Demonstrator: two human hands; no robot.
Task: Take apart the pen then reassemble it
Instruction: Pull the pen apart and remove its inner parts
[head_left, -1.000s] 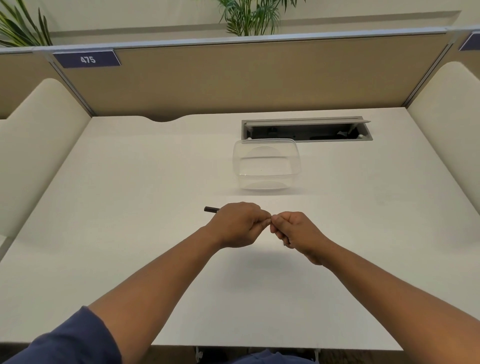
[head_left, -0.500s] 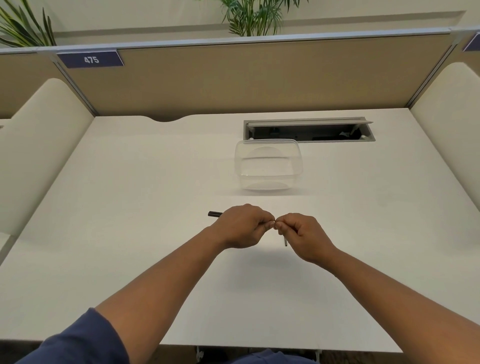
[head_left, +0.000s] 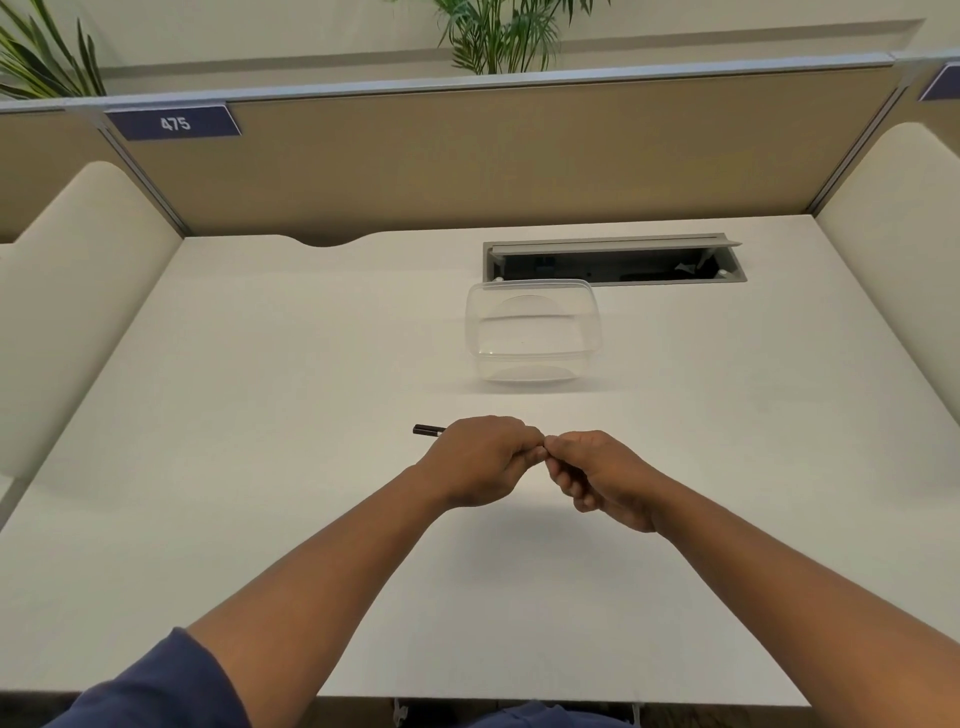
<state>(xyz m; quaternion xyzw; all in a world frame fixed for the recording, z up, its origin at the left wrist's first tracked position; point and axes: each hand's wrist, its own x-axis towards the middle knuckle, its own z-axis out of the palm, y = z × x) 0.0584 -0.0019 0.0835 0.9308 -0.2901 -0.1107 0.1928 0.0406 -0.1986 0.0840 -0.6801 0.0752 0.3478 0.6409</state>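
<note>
A dark pen (head_left: 427, 429) lies horizontally in my left hand (head_left: 483, 460), and only its left end sticks out past the knuckles. My left hand is closed around the pen's body. My right hand (head_left: 602, 475) meets it fingertip to fingertip, pinching the pen's right end, which is hidden between the fingers. Both hands hover just above the white desk (head_left: 260, 467), near its middle.
A clear plastic container (head_left: 532, 332) stands on the desk just beyond my hands. Behind it is an open grey cable tray (head_left: 613, 260) set into the desk. Beige partition walls close the desk at the back and on both sides.
The thin part that showed below my right hand half a second ago is now hidden. Both hands have stayed together at the same spot, with the right fingers curled tighter.
</note>
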